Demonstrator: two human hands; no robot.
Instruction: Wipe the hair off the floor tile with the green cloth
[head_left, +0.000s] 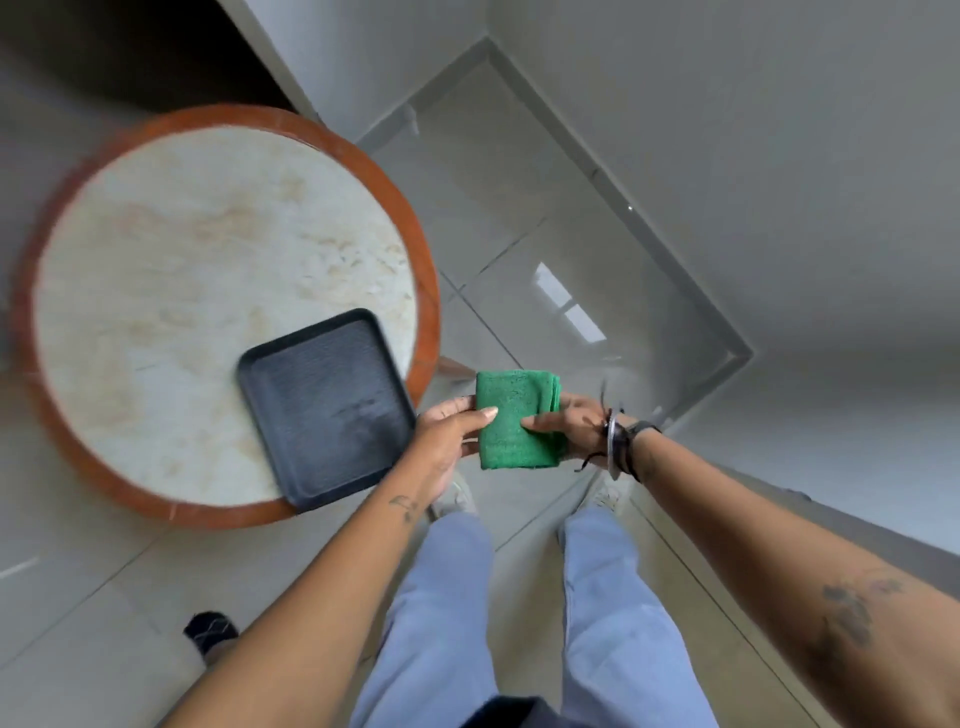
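Observation:
A folded green cloth (511, 415) is held up in front of me at waist height, above the glossy grey floor tile (545, 218). My left hand (449, 434) pinches its left edge with the thumb on top. My right hand (569, 423), with dark bands on the wrist, grips its right edge. Both hands are shut on the cloth. I cannot make out any hair on the tiles from this height.
A round table (208, 270) with a pale top and an orange-brown rim stands at my left. A black tray (327, 405) lies near its front right edge, close to my left hand. White walls enclose the floor corner ahead. Another person's dark shoe (210, 629) shows at lower left.

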